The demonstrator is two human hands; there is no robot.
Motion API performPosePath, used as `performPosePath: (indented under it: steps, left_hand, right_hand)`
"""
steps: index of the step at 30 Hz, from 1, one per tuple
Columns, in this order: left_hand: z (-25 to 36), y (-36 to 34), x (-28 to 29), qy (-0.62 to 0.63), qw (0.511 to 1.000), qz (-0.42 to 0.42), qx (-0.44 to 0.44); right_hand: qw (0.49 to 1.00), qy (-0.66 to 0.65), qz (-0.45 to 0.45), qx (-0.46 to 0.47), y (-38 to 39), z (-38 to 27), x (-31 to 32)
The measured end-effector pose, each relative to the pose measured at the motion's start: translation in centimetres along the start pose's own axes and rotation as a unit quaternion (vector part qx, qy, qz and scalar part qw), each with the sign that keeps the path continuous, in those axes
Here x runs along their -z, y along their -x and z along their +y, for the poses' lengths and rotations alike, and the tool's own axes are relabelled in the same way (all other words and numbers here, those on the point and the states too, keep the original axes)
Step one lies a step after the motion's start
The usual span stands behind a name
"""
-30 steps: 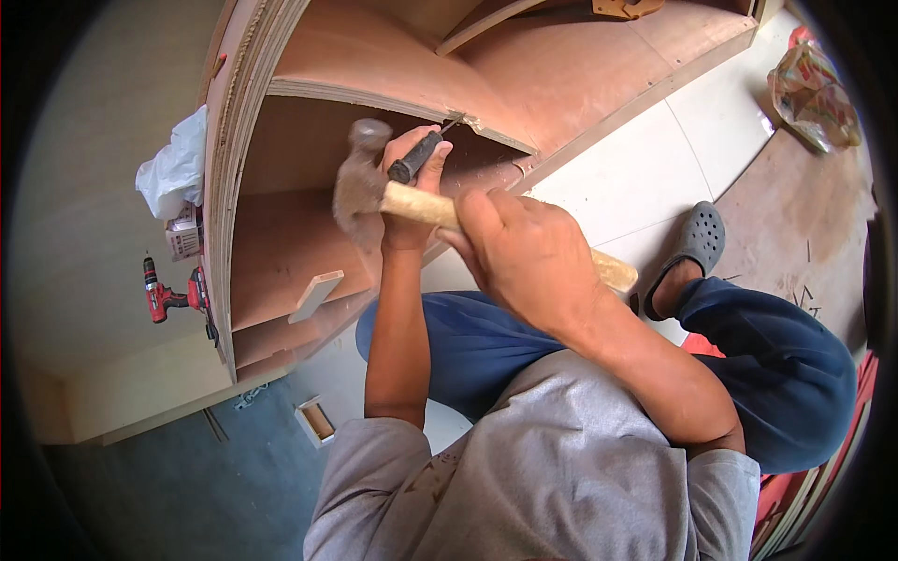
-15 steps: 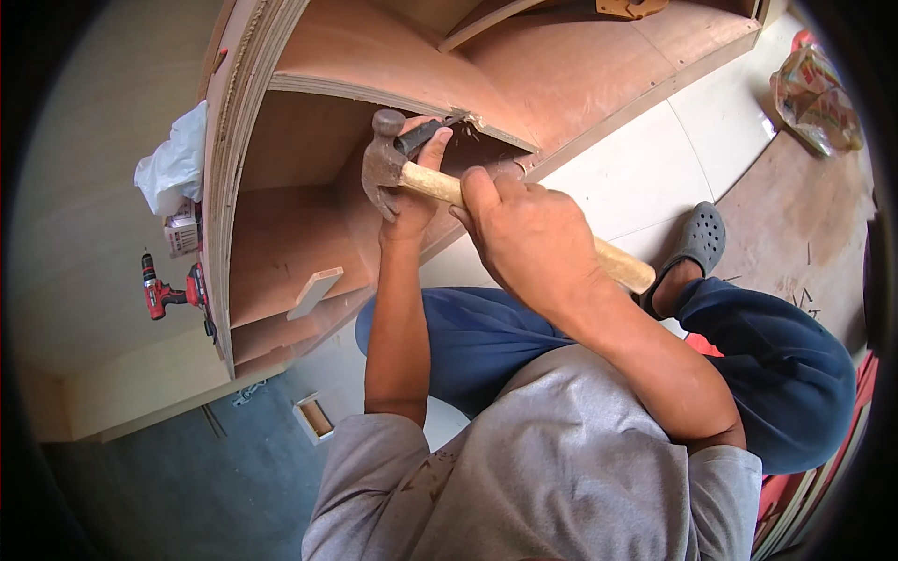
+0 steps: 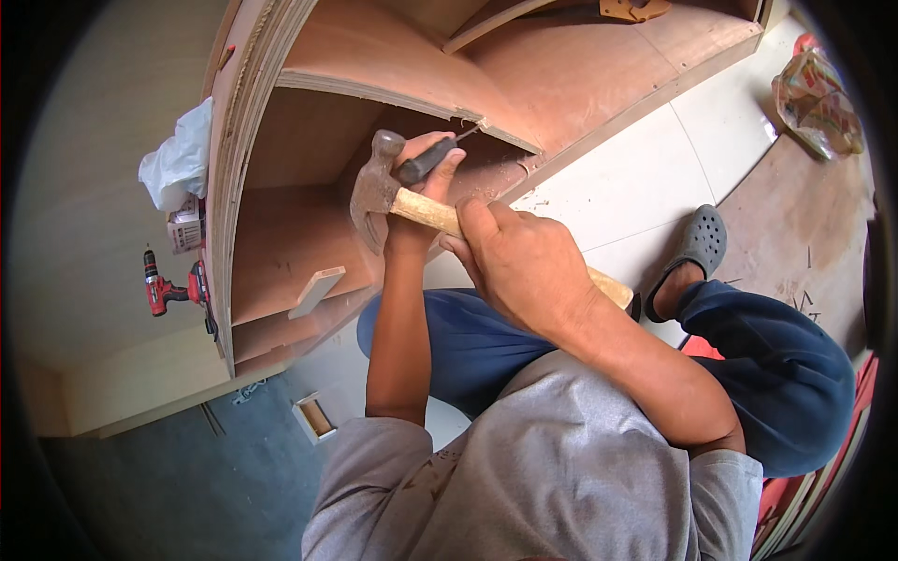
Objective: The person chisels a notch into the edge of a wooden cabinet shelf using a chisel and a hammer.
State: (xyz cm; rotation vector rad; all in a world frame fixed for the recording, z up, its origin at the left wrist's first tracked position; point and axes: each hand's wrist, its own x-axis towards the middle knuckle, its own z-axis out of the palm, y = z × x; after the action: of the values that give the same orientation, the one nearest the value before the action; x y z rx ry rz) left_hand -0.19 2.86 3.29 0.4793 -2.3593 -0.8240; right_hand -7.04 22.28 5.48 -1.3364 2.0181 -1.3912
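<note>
My left hand [image 3: 441, 178] is closed around the dark handle of a chisel [image 3: 427, 161]. The chisel's thin blade points up and right to a rough notch in the front edge of a plywood panel [image 3: 374, 89]; I cannot tell whether its tip touches the wood. In my right hand [image 3: 533, 266] is a claw hammer [image 3: 426, 209], gripped around its pale wooden handle. The rusty hammer head is beside the chisel handle's butt end, with a small gap visible, and partly hides my left hand.
Around my hands is an open plywood cabinet [image 3: 290, 229] with a loose wood strip [image 3: 316, 292] inside. Beyond its left side are a red drill [image 3: 164, 285] and a white plastic bag [image 3: 178, 154]. Wood chips dot the tiles [image 3: 599, 187]. A clear bag [image 3: 817, 103] lies far right.
The chisel and my left hand have shifted slightly down and right. The hammer has moved a little left and down. Chips near the notch have scattered lower, toward the floor.
</note>
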Motion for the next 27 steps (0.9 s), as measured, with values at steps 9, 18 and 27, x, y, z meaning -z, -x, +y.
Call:
performPosePath:
  steps: [9,18,27]
  left_hand:
    - [-0.5,-0.2,0.8,-0.001,0.999,0.044,0.025]
    - [0.9,-0.1,-0.3,0.005,0.998,0.03,0.054]
    - [-0.5,-0.6,0.0,-0.03,0.999,0.019,0.014]
  right_hand:
    - [1.0,-0.012,0.022,0.016,0.4,-0.1,-0.5]
    - [0.997,-0.043,0.055,0.038,0.3,-0.6,0.0]
    - [0.996,0.088,0.012,-0.028,-0.8,0.6,0.0]
